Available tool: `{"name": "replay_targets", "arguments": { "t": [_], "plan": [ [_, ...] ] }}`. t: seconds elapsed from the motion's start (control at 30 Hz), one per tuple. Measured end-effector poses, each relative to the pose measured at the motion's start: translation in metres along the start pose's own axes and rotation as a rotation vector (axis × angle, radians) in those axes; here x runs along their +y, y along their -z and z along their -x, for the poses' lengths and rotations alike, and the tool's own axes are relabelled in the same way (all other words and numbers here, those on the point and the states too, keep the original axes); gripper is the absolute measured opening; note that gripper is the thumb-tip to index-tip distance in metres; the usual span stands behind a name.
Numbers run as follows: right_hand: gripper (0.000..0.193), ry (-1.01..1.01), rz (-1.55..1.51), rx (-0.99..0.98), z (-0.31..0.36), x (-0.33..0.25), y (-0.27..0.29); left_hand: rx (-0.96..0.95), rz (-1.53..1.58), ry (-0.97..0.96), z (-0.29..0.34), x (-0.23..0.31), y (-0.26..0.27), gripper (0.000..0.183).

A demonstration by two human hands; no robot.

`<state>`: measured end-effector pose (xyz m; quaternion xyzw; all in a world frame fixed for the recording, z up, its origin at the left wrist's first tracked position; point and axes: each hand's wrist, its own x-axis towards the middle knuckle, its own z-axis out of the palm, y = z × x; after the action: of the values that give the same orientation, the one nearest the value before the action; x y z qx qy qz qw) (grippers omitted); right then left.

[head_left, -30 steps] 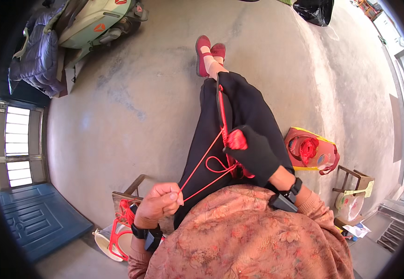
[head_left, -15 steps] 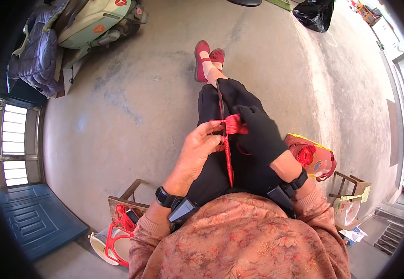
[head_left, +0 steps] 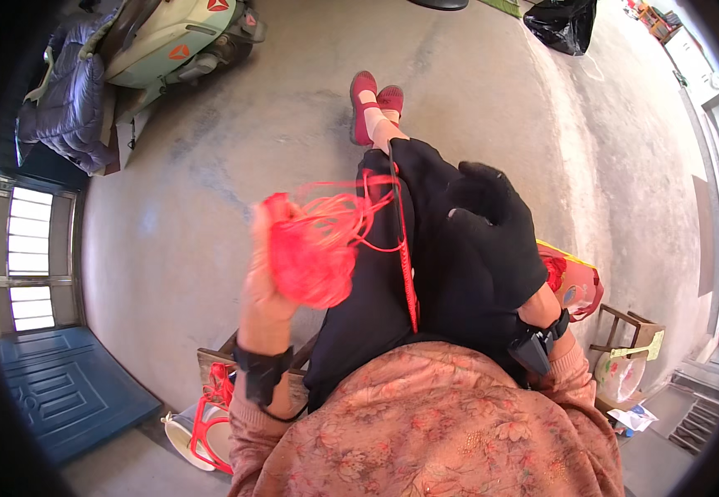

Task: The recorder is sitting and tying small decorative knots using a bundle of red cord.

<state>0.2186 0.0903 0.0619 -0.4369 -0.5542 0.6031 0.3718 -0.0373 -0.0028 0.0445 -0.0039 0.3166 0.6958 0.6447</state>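
My left hand (head_left: 262, 286), bare and blurred by motion, is closed around a loose bundle of thin red cord (head_left: 318, 265) left of my thighs. Loops of the cord trail rightward to a long narrow strip (head_left: 408, 277) that lies lengthwise over my lap. This strip is dark at its far part and covered in red cord nearer my waist. My right hand (head_left: 504, 236) wears a black glove with a bare fingertip showing. Its fingers curve apart over my right thigh, with nothing between them.
Beside my right leg stands a red bag (head_left: 579, 286) with red cord inside. Near my left elbow are a wooden stool (head_left: 214, 358), red cord and a pale container (head_left: 181, 435). A scooter (head_left: 181, 45) stands far left, a black plastic bag (head_left: 562, 25) far right.
The bundle of red cord has passed from my right hand to my left, which swung out leftward. My right hand let go and drew back to the right, fingers spreading.
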Motion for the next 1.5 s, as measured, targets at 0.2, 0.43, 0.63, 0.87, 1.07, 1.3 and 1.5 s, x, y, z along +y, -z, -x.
{"name": "replay_targets", "arguments": {
  "t": [0.2,0.43,0.63,0.87,1.07,1.3,1.5],
  "plan": [
    [0.05,0.666,0.643,-0.064,-0.011,-0.022,-0.039,-0.621,0.034,-0.11,0.084,0.044,-0.044,0.049],
    [0.015,0.429,0.331,-0.692,0.01,-0.027,-0.009,-0.834,-0.189,-0.377,0.098,0.064,-0.017,0.029],
    [0.006,-0.168,-0.299,-0.606,0.057,-0.018,0.02,-0.13,-0.878,-0.119,0.054,0.03,0.007,0.031],
    [0.005,-0.377,-0.302,-0.525,0.089,-0.031,0.018,-0.166,-1.463,-0.302,0.001,-0.073,-0.011,0.046],
    [0.007,-0.075,-0.009,-0.37,0.063,-0.05,0.023,-0.017,-1.536,-0.308,-0.003,-0.063,-0.016,0.045],
    [0.019,0.293,0.443,0.12,-0.016,-0.003,0.01,-0.003,-1.183,-0.66,-0.006,-0.003,-0.01,0.036],
    [0.039,0.11,0.486,-0.254,-0.024,0.055,-0.017,-0.176,-1.937,-0.712,-0.027,-0.05,-0.009,0.04]
  ]
}}
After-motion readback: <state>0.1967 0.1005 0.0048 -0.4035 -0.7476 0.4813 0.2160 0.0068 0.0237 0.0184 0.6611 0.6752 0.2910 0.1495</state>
